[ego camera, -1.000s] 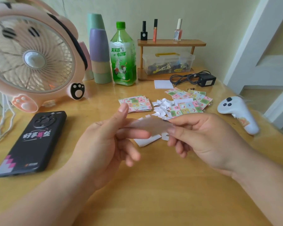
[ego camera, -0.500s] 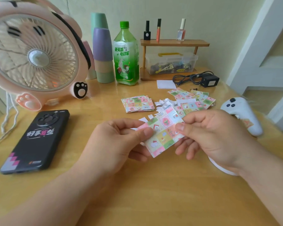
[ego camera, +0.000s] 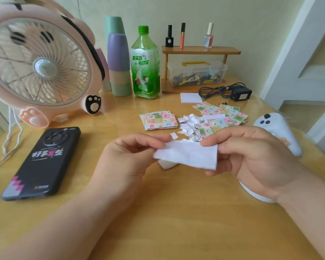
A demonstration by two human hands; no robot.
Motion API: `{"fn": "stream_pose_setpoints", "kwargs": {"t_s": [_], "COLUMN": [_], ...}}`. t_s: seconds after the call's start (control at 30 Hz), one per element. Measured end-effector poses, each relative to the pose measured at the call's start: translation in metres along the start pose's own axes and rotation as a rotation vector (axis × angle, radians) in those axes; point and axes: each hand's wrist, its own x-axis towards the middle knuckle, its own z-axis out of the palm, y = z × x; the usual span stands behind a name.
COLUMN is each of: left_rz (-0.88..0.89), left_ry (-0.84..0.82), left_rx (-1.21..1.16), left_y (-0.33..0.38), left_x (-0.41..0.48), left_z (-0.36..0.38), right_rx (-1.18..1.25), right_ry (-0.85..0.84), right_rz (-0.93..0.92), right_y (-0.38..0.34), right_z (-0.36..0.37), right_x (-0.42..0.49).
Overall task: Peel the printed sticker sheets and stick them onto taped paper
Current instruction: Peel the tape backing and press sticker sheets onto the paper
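Flipped since before, the sticker sheet (ego camera: 188, 155) shows its white backing; left hand (ego camera: 128, 162) and right hand (ego camera: 251, 156) pinch opposite ends. Seemingly light, floppy; peel from a corner.

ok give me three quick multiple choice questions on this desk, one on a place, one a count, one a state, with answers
1. Where does the black phone lie? A. on the table, left of the left hand B. on the floor C. in a drawer
2. How many small bottles stand on top of the wooden shelf? A. two B. three C. five
3. The white sheet is A. flat on the table B. held up by the fingers of both hands C. crumpled into a ball
Answers: 1 A, it lies flat beside the left forearm; 2 B, black, orange and pinkish in a row; 3 B, left hand and right hand each pinch an edge.
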Motion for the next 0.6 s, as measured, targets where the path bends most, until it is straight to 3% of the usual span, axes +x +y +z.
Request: {"fn": "stream_pose_setpoints", "kwargs": {"t_s": [0.2, 0.4, 0.6], "left_rz": [-0.128, -0.159, -0.046], "left_ry": [-0.039, 0.058, 0.107], "left_rx": [-0.21, -0.104, 0.097], "left_y": [0.0, 0.002, -0.001], "left_x": [0.001, 0.001, 0.003], "left_z": [0.0, 0.003, 0.003], "right_rx": [-0.059, -0.192, -0.509], "right_ry": [0.025, 0.105, 0.001], "right_rz": [-0.024, -0.068, -0.068], "right_y": [0.001, 0.003, -0.001], "right_z": [-0.002, -0.004, -0.013], "right_x": [0.002, 0.005, 0.004]}}
